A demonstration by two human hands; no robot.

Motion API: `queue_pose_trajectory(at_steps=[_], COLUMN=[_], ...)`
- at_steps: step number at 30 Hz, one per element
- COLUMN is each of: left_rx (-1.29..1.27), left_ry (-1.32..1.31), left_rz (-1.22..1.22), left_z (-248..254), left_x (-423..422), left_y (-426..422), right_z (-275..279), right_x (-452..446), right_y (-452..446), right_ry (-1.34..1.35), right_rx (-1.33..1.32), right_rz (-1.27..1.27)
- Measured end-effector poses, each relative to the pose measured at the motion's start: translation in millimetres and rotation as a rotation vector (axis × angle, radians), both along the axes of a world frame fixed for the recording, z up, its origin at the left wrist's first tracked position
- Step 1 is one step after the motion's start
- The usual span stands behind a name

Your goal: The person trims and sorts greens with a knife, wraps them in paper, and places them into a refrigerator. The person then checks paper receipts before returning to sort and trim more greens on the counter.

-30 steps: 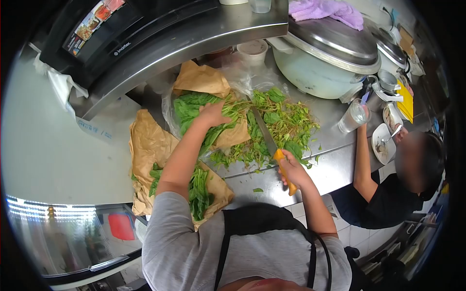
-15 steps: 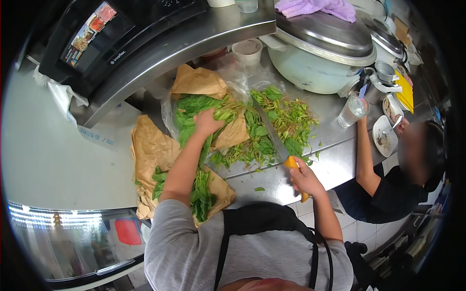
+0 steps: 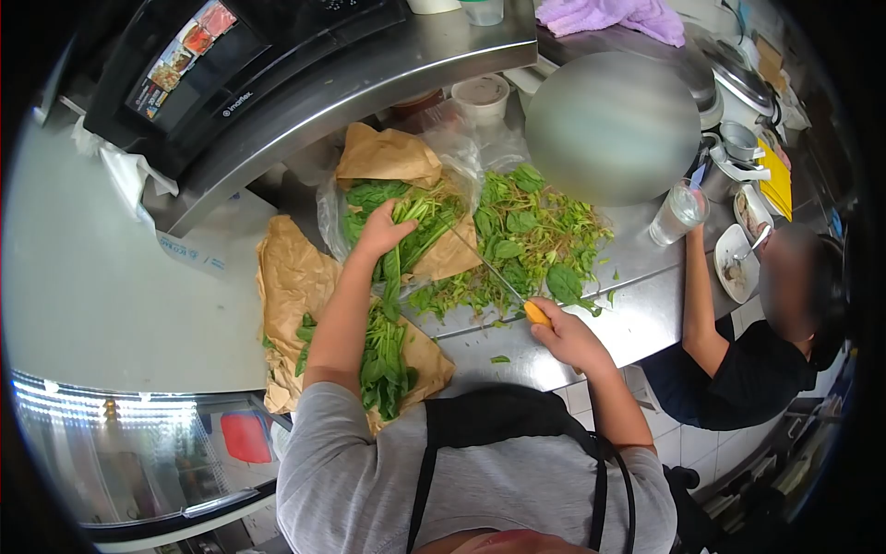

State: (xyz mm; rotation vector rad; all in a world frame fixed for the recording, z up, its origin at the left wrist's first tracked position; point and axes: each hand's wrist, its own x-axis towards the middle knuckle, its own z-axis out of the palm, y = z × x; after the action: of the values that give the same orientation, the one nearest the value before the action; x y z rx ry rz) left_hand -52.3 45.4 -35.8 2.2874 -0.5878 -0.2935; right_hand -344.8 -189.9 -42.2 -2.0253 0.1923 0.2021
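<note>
My left hand (image 3: 383, 233) is closed around a bunch of leafy greens (image 3: 429, 210), its pale stems pointing right. Beneath the bunch lie brown paper (image 3: 452, 254) and a clear plastic bag (image 3: 334, 222). In my right hand (image 3: 574, 340) is a knife (image 3: 536, 314), gripped by its yellow handle. The blade looks edge-on and narrow, its tip at the cut-stem side of the bunch. A spread of loose leaves and stem trimmings (image 3: 531, 222) lies right behind the blade. More greens (image 3: 386, 360) rest on a second sheet of brown paper (image 3: 297, 277) under my left forearm.
A steel shelf (image 3: 369, 92) with a black appliance (image 3: 212, 83) stands at the back left. Behind the trimmings is a large pot, partly blurred. At right, another person (image 3: 729, 369) sits beside a glass of water (image 3: 678, 212) and a white dish (image 3: 736, 263).
My right hand has brought the knife left and turned its blade, so the tip now reaches the stems. My left hand has gathered the bunch, with its stems now showing above the paper.
</note>
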Motion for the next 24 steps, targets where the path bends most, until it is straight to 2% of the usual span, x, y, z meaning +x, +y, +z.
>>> queue_pose_trajectory(at_steps=[3,6,9,12,19,22,24], left_rx=[-0.083,-0.145,-0.231,-0.114,0.054,0.321,0.384], left_ry=[0.037,-0.064,0.062,0.105,-0.179,-0.447,-0.435], left_rz=[0.03,0.075,0.021,-0.047,-0.038,-0.084,-0.023], left_z=[-13,-17,-6,3,-2,20,12], left_x=[13,20,13,5,11,-11,-8], left_y=[8,15,12,8,10,-6,-8], right_z=[15,12,9,19,7,12,15], right_x=[-4,-15,-14,-2,9,8,6], right_y=[-3,-12,-12,-5,4,4,4], right_ry=[0.087,0.099,0.037,0.053,-0.025,-0.052,-0.066], right_rx=[-0.081,-0.005,0.007,-0.008,-0.016,-0.048,-0.059], right_rz=[0.005,0.045,0.066,0.052,0.028,0.045,0.05])
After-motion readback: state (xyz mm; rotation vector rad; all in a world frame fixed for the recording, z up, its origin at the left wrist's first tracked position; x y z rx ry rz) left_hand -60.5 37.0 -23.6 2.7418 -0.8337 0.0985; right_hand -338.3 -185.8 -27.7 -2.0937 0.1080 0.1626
